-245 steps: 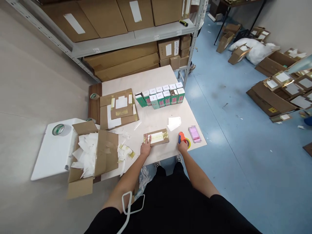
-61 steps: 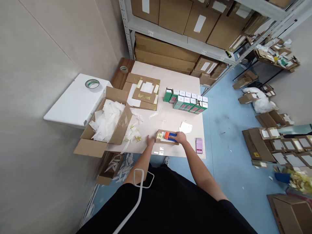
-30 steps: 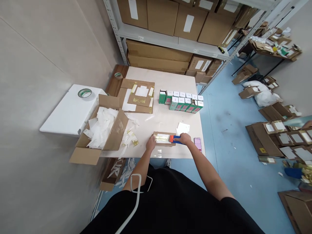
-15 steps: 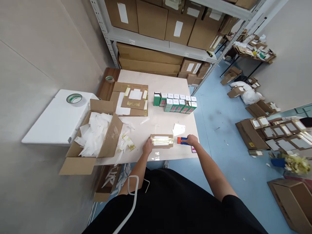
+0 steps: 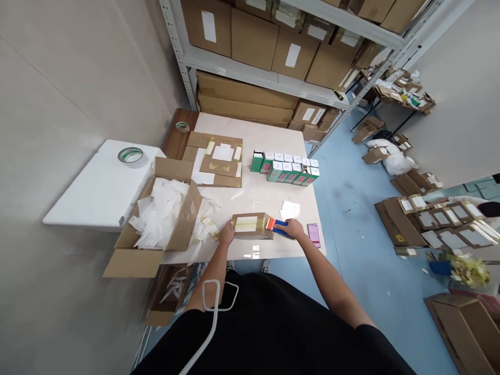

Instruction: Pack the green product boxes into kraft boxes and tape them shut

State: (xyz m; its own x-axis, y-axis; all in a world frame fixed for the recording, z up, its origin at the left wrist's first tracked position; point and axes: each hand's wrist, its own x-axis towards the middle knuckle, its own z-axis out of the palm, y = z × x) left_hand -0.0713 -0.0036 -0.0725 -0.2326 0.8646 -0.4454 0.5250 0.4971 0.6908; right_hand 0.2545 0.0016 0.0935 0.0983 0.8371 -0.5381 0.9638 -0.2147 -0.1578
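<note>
A small brown cardboard box lies near the front edge of the table, with a white label and a strip of shiny tape along its top. My left hand grips the box's left end. Against the box's right end is a tape dispenser, with an orange head and a blue body. My right hand is closed around it. Several white cards lie just behind my right hand, and a phone with a pink screen is to its right.
Green-and-white small boxes stand in rows farther back. Flattened cardboard lies at back left. An open carton of white paper stands left, beside a white surface bearing a tape roll. Shelving rises behind.
My right hand has brought the tape dispenser left, against the box's right end. The box has shifted left and tilted in my left hand. The phone now shows fully.
</note>
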